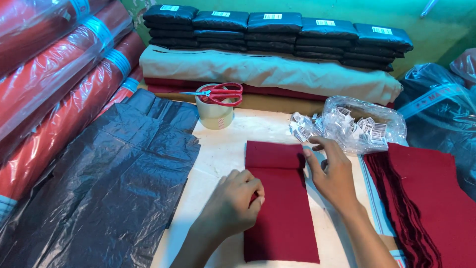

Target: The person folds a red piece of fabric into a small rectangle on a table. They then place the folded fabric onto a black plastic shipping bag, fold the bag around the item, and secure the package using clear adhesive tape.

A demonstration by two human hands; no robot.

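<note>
Textile packing workshop: wrapped fabric rolls [59,84], stacked black packets [277,34], tape roll [214,111].

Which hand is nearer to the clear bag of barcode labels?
Right. The right hand rests at the folded red cloth's upper right edge, its fingertips just below the clear bag of labels. The left hand lies lower left on the cloth, farther away.
</note>
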